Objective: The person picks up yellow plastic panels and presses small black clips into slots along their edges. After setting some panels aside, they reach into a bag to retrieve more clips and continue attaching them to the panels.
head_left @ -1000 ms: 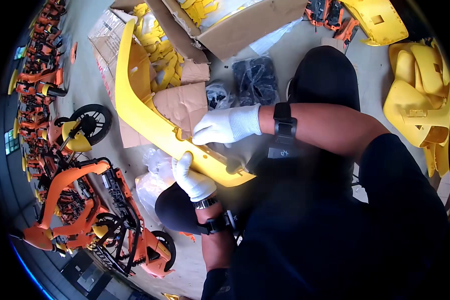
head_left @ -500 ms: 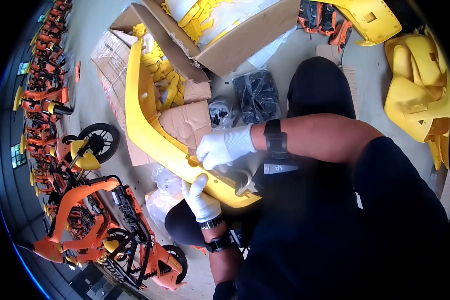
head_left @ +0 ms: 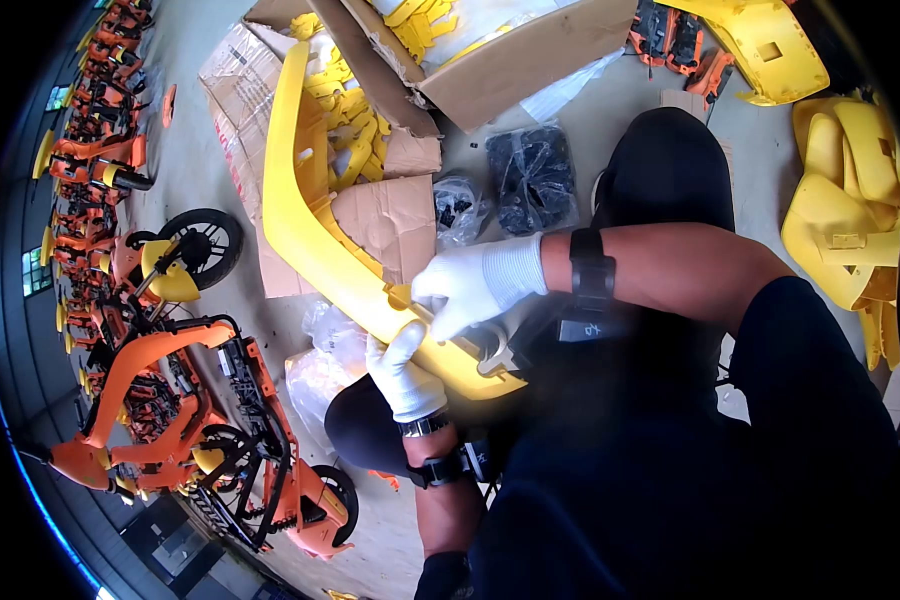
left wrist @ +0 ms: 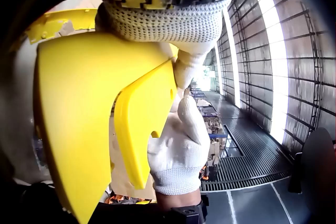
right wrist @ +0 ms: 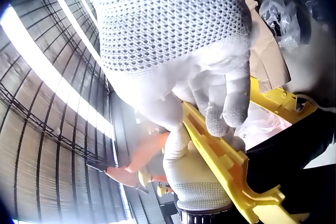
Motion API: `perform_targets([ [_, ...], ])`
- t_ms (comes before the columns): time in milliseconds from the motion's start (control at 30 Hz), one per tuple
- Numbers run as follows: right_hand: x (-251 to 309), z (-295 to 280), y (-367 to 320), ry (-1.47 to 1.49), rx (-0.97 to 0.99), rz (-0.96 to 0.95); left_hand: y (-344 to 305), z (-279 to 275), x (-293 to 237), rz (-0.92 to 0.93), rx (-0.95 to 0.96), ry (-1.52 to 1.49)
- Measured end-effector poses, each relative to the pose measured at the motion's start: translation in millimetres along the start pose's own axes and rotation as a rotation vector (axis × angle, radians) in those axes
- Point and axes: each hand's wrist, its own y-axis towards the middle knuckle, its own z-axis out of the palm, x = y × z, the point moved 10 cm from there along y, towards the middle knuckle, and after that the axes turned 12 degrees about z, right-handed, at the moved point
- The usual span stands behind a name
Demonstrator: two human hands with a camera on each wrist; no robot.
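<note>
A long, curved yellow plastic panel (head_left: 320,250) slants across the lap in the head view, its far end raised over cardboard. My left hand (head_left: 406,380), in a white glove, grips the panel's edge near its lower end, thumb laid over the surface. My right hand (head_left: 480,285), also gloved, bends over the opposite edge, fingertips close to the left thumb. In the right wrist view, its thumb and curled fingers (right wrist: 215,121) lie on either side of a narrow yellow edge. The left wrist view shows the panel's broad smooth face (left wrist: 79,92) below the left glove.
Beyond the panel are cardboard boxes (head_left: 530,65) with yellow parts (head_left: 355,130). Plastic-wrapped black parts (head_left: 532,180) lie on the floor by the right knee. More yellow panels (head_left: 845,210) are piled at right. An orange bike frame (head_left: 160,380) stands at left.
The right hand's fingertips have shifted slightly along the panel's edge, nearer the left thumb. The left hand keeps its grip. The head view has tilted a little.
</note>
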Motion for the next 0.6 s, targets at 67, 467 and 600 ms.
perform_targets([
  [67,8,-5,-1,-0.13,-0.155,-0.067,3,4,-3,0.034,0.007,0.005],
  [467,-1,-7,4,-0.222,-0.191,-0.026,4,13,-2,0.066,0.013,0.087],
  [600,-12,-9,-5,0.065,0.03,0.153,0,8,1,0.05,-0.015,0.14],
])
